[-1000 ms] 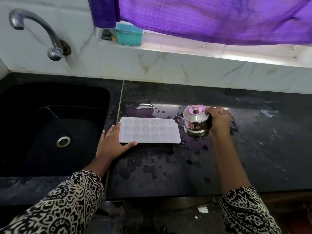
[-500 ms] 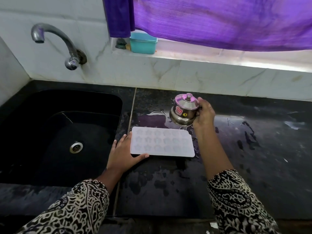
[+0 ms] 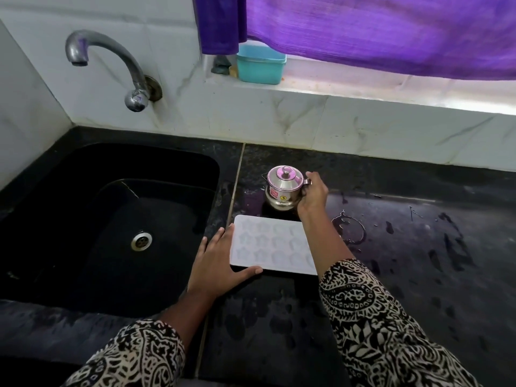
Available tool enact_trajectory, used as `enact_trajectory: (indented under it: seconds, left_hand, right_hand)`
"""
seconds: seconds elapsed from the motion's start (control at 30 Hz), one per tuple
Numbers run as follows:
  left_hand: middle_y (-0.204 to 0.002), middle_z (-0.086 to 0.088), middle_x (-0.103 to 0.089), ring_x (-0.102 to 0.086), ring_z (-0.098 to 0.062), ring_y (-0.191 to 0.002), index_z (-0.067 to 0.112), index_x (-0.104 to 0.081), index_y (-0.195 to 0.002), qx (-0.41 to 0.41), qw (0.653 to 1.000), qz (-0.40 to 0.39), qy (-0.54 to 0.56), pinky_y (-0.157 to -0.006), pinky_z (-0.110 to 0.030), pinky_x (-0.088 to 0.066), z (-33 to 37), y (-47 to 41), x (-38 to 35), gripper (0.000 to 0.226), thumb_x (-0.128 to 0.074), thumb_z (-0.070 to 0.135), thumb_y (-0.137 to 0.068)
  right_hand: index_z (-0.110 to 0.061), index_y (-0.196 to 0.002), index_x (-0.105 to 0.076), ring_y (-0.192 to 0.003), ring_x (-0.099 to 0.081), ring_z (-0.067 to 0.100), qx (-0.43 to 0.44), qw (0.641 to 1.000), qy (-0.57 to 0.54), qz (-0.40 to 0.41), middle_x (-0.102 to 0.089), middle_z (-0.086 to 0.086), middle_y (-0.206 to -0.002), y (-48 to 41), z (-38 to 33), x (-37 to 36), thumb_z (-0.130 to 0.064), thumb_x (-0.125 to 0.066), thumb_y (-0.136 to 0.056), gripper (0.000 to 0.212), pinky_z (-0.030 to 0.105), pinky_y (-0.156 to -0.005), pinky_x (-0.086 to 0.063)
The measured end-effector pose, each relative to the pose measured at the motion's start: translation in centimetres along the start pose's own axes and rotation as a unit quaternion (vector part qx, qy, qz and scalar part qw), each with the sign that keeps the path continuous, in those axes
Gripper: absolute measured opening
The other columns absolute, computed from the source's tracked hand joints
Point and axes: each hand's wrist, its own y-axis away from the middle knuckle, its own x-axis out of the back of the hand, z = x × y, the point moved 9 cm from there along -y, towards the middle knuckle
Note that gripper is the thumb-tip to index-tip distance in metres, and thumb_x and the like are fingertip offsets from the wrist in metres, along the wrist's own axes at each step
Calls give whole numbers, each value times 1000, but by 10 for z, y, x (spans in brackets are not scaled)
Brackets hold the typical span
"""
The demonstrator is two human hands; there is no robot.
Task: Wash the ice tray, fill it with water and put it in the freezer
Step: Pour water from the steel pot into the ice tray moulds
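White ice tray (image 3: 269, 244) lies just right of the sink (image 3: 83, 233); left hand (image 3: 216, 263), fingers straight, steadies its edge; right hand (image 3: 312, 195) grips a steel pot (image 3: 283, 188). Hasty pouring could overflow the shallow moulds.

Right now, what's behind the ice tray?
A small lidded steel pot, gripped by the right hand, over the wet counter. Its lid hides the contents; the forearm covers the tray's right end.
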Motion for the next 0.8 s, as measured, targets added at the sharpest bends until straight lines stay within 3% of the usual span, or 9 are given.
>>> enact_trajectory:
  seconds: [0.27, 0.43, 0.63, 0.8]
  left_hand:
    - [-161, 9, -21, -9, -7, -150, 22, -9, -156, 0, 1000, -1, -1, -121, -36, 1, 0, 0, 0, 123, -36, 95, -60]
    - [-161, 8, -21, -9, -7, -149, 22, -9, -156, -3, 1000, 0, -3, -122, -36, 0, 0, 1, -1, 126, -29, 98, -57]
    - [-161, 7, -23, -11, -8, -149, 21, -10, -156, -3, 1000, 8, -12, -121, -35, -1, 1, 1, 1, 126, -27, 98, -57]
    - [-160, 5, -26, -13, -9, -149, 21, -12, -156, -3, 1000, 11, -10, -121, -37, -2, 2, 2, 1, 123, -33, 95, -60]
  right_hand:
    - [-12, -59, -49, -42, -44, 6, 27, 998, 54, -7, -47, -8, -42, -11, 10, 3, 1, -58, -84, 29, 18, -44, -39]
    - [-18, -58, -40, -47, -31, 6, 63, 981, 181, -29, -37, -3, -53, -13, 7, 7, -12, -59, -88, 36, 20, -44, -28]
    - [-16, -60, -35, -45, -29, 4, 107, 959, 262, -17, -34, -1, -55, -9, -5, 8, -18, -60, -90, 39, 16, -42, -27]
    - [-15, -81, -47, -67, -48, 10, 124, 943, 308, 36, -52, -3, -76, 1, -17, 12, -30, -61, -90, 22, 25, -65, -44]
